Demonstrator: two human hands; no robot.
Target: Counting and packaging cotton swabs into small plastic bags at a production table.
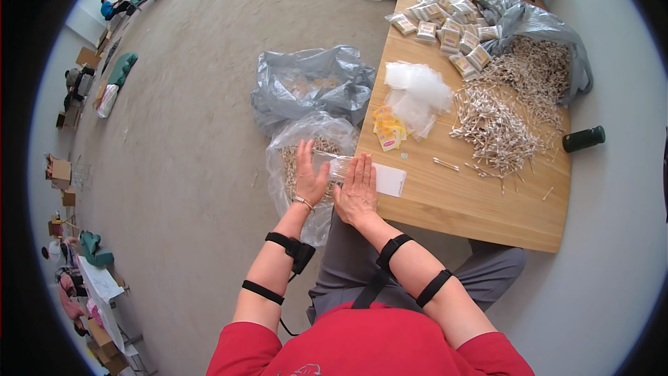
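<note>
At the left edge of the wooden table, my right hand (pixel 358 191) lies flat with its fingers together. It rests over a small clear bag of cotton swabs (pixel 339 166) and a white card (pixel 391 180) that sticks out on its right. My left hand (pixel 312 175) stands at the bag's other end, fingers stretched out and thumb close to the bag; whether it touches the plastic I cannot tell. Farther up the table are yellow printed cards (pixel 389 131), a stack of clear plastic bags (pixel 419 95) and a large heap of loose cotton swabs (pixel 492 129).
Filled swab packs (pixel 449 36) lie at the table's far end, beside a grey plastic bag (pixel 532 19) spilling swabs. A dark green bottle (pixel 583 139) is by the right edge. Left of the table, a clear bag of swabs (pixel 277 160) and a grey bag (pixel 275 90) stand low.
</note>
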